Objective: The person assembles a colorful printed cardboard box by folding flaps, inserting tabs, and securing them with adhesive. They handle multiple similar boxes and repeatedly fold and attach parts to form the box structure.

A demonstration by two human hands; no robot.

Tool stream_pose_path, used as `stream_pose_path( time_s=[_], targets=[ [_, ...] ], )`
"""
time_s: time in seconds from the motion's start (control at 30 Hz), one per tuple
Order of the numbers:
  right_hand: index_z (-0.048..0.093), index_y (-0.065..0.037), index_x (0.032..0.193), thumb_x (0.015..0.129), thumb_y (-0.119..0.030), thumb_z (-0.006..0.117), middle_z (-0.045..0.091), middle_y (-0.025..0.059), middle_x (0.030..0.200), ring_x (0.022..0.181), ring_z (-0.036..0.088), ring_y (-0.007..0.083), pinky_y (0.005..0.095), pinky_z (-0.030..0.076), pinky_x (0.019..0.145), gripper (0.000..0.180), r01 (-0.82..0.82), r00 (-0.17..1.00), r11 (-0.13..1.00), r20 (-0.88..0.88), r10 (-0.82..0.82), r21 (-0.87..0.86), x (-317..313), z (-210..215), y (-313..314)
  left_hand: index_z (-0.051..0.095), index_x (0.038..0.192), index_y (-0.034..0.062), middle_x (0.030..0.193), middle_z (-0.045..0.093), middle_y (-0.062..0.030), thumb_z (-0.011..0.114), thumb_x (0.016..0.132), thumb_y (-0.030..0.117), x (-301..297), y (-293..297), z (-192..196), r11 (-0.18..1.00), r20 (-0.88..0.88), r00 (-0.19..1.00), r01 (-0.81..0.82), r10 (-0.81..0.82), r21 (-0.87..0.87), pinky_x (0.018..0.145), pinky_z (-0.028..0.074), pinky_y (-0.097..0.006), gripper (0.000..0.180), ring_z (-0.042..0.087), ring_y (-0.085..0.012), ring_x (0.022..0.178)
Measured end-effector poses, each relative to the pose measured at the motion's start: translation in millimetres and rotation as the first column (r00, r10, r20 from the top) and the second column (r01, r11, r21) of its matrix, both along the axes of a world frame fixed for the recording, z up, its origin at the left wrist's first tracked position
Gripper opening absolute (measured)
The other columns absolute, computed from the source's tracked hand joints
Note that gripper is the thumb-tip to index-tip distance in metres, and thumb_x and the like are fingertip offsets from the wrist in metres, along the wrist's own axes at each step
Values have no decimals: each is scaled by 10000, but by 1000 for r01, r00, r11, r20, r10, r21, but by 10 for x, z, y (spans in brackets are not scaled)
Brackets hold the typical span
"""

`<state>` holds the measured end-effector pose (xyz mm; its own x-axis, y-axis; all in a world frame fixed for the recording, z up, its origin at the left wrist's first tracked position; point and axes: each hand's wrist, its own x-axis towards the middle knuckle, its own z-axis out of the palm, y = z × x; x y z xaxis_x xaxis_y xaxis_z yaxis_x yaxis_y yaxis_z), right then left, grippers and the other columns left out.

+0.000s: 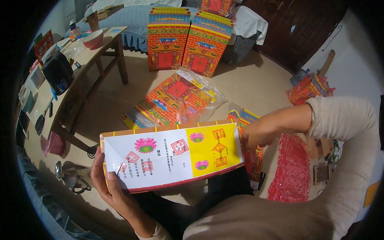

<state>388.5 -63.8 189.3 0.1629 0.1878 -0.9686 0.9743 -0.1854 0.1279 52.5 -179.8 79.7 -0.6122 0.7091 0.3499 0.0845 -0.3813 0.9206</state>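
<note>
Across my lap lies a long printed cardboard box (pixel 174 146), its upper face partly white and partly yellow, with pink lotus flowers and red stamp-like squares. My left hand (pixel 114 188) grips its left end, the thumb on the white face and the fingers wrapped around the edge. At the opposite end, my right hand (pixel 256 134) reaches down close against the box; its fingertips are out of sight, so what they hold cannot be told. Beneath that hand, part of a brick-patterned printed sheet (pixel 256 154) shows.
Two upright brick-patterned boxes (pixel 168 44) stand at the back. Similar flat pieces in clear plastic (pixel 178 94) lie on the floor ahead. A wooden table (pixel 90 52) holds a pink bowl (pixel 94 40) at left. Red plastic wrapping (pixel 292 168) is at right; a metal kettle (pixel 74 178) stands lower left.
</note>
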Motion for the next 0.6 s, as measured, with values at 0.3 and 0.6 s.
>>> stream_pose_path(
  time_s=[0.3, 0.6],
  targets=[
    [574, -52, 1210, 960, -318, 560, 635, 43, 1033, 700, 586, 113, 236, 426, 534, 365, 340, 757, 937, -615, -221, 82, 136, 279, -83, 512, 1352, 1, 1316, 560, -177, 543, 932, 352, -89, 28, 36, 995, 38, 998, -43, 46, -94, 1023, 473, -405, 548, 599, -257, 1185],
    [484, 27, 1244, 942, -515, 624, 644, 114, 1006, 720, 597, 127, 263, 479, 575, 636, 414, 660, 839, -751, -9, 353, 165, -234, -386, 494, 1360, -13, 1320, 550, -155, 517, 943, 366, -106, 100, 52, 998, 32, 999, -21, 23, -63, 970, 506, -375, 564, 596, -241, 1183]
  ],
)
